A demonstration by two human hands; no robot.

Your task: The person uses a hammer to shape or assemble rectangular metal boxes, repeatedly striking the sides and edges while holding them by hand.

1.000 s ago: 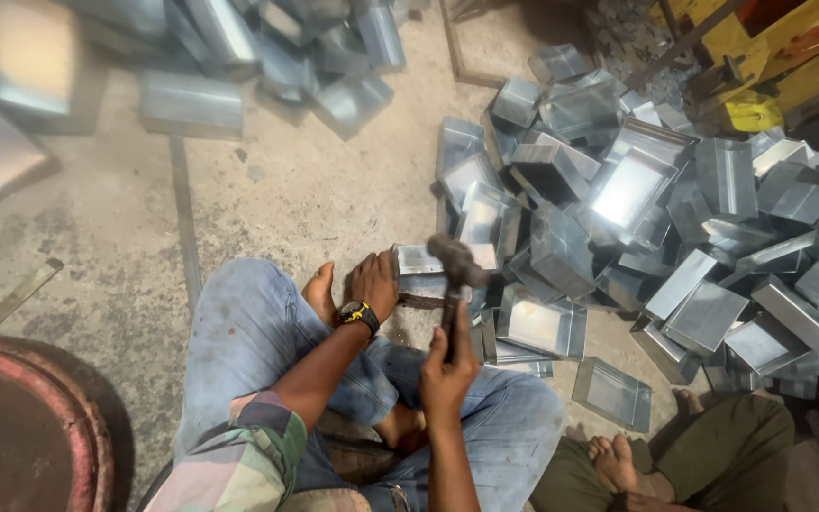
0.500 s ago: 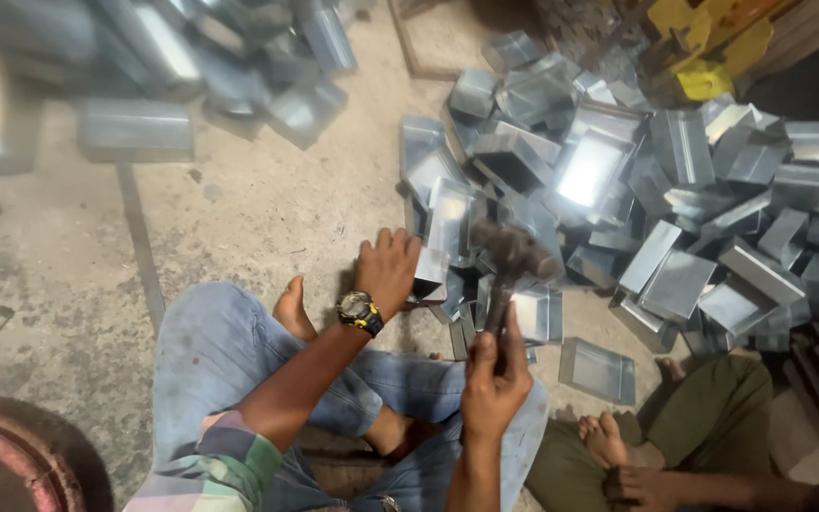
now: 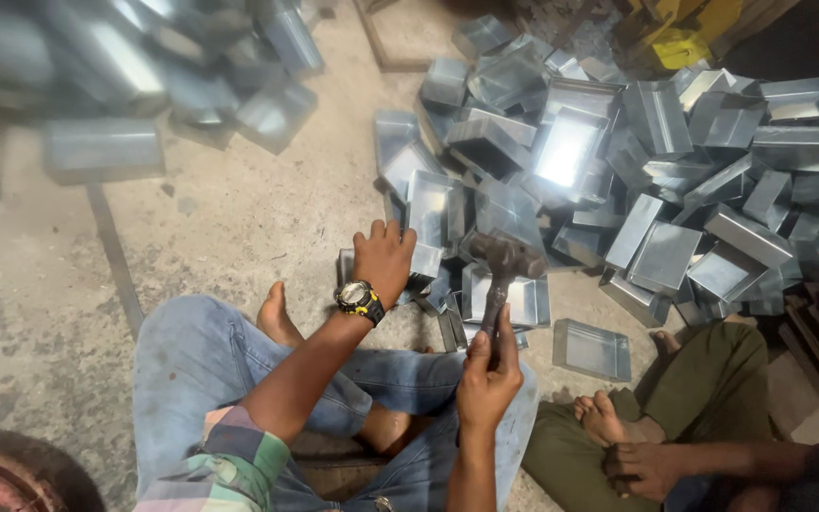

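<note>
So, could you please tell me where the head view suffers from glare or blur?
Head view: glare whitens one tray in the pile; the hammer head above the right hand is motion-blurred; the upper-left trays are smeared; the left hand is fairly sharp.

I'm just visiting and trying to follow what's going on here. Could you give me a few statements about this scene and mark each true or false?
1. The right hand grips a hammer by its handle. True.
2. The left hand rests on a metal tray on the floor. True.
3. The left wrist is bare. False: it wears a wristwatch.
4. The person wears shoes. False: a bare foot shows beside the blue jeans.
5. A heap of metal trays lies ahead on the right. True.
6. Nobody else is near. False: another person's leg in green trousers is at the right.
</note>
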